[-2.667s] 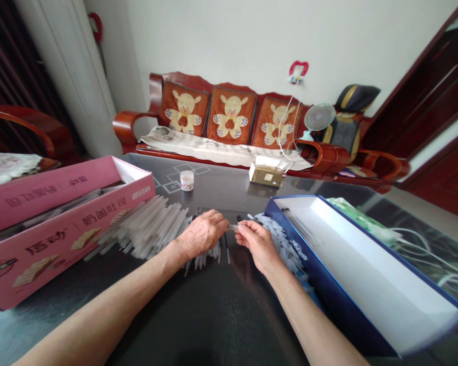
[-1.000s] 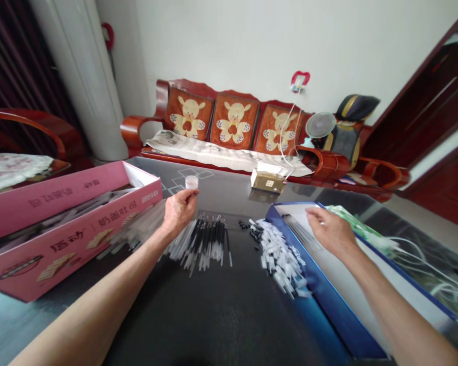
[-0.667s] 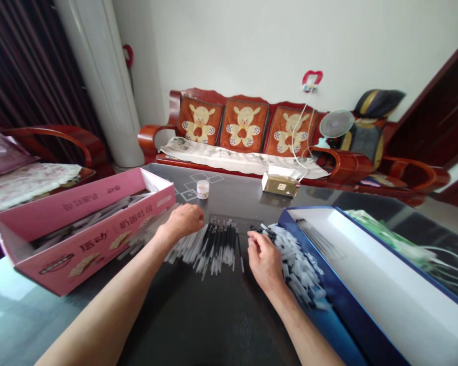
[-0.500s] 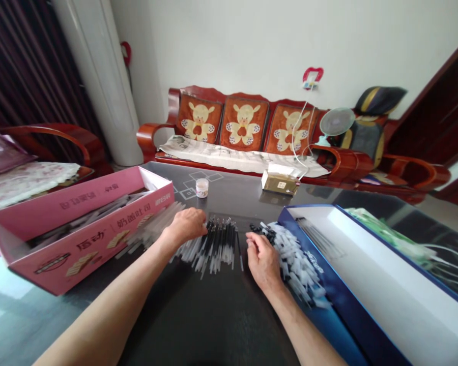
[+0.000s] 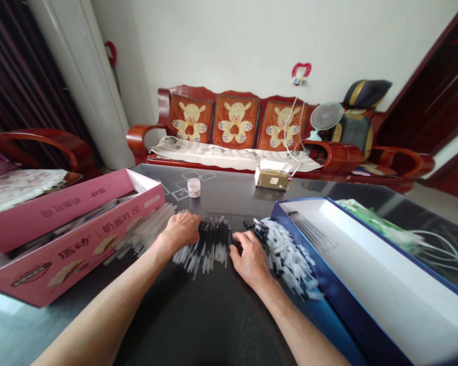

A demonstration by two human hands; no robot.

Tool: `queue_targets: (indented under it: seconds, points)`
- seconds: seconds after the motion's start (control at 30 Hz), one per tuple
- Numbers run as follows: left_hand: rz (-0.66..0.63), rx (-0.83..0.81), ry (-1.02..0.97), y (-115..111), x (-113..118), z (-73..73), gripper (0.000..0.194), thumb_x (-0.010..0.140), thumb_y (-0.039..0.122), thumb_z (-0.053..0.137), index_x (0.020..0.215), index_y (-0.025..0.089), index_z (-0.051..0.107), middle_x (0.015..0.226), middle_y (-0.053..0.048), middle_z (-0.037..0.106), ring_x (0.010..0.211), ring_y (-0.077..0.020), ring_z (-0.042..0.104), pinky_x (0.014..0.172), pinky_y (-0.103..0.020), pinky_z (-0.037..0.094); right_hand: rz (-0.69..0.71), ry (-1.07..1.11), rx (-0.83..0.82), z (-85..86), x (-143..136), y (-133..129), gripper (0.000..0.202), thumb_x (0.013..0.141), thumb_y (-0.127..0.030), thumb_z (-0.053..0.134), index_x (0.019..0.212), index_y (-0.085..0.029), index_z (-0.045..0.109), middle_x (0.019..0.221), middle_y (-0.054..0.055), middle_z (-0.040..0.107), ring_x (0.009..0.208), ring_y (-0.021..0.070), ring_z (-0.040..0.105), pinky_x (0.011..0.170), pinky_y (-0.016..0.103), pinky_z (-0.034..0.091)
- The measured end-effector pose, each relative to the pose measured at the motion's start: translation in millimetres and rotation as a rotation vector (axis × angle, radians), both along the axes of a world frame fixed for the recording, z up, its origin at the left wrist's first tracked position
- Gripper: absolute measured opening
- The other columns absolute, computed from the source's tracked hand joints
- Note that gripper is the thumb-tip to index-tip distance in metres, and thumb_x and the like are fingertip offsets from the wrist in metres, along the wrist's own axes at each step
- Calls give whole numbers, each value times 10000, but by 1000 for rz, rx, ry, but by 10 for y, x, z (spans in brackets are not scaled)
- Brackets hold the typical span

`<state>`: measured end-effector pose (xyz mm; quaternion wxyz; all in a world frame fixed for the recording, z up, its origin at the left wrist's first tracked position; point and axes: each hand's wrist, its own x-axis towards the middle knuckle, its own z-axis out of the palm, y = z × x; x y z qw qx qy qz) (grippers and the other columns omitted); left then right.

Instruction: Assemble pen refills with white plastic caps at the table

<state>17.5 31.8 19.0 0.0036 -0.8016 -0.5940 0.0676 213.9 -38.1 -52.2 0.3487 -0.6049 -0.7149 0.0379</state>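
Note:
My left hand (image 5: 181,231) lies knuckles-up on the table, where a heap of clear pen barrels (image 5: 148,230) meets a row of black pen refills (image 5: 213,239). Its curled fingers hide what they touch. My right hand (image 5: 248,258) rests on the dark table (image 5: 213,315) at the right edge of the refills, fingertips bent down against them. To its right lie a pile of small white caps (image 5: 292,254) and a few small black pieces (image 5: 257,230). Whether either hand holds anything is hidden.
An open pink box (image 5: 80,239) with long parts stands at the left, and an open blue box (image 5: 324,290) with a white inside at the right. A small jar (image 5: 193,187) and a tissue box (image 5: 272,178) sit farther back. White cables (image 5: 423,239) lie far right.
My right hand came back from over the blue box to the refills' right edge. My left hand came down from near the jar onto the barrels and refills.

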Motion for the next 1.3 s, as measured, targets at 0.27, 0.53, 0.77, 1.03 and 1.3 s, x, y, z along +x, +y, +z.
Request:
queue_targets:
  seconds: [0.27,0.53,0.77,1.03,1.3]
  points:
    - [-12,-13,-17,-18,6,38,320,699,130,502,955,157,693,955,-187,686,918,-296,657,779,-377,520,10,-26,-14,42,-12,-6,123,806,-221,535,871,-201,637,916,65,592,891,197,577,830,300,457]
    - [54,-33,-79,33,-2,16,343,671,158,520,954,195,710,964,-155,699,899,-279,659,773,-348,512,8,-22,-11,-3,21,33,167,786,-147,512,878,-191,644,905,67,603,843,185,587,796,287,463]
    - [161,-56,-709,199,-116,83,307,679,198,447,821,191,719,584,-26,632,584,-151,599,564,-233,464,-18,-2,-27,-3,79,81,195,760,-93,507,867,-186,640,880,57,611,747,157,596,729,256,473]
    - [173,-397,-1451,158,24,-54,379,587,176,574,963,124,590,530,44,510,455,-70,450,466,-201,376,-88,-91,-83,69,149,57,170,771,-106,510,817,-210,637,810,47,629,757,177,614,720,267,458]
    - [86,-107,-1225,183,63,-176,306,763,445,524,847,163,609,473,78,410,424,-73,404,441,-203,310,-110,233,-7,40,151,107,249,721,-95,453,885,-171,625,912,92,630,832,201,604,779,325,466]
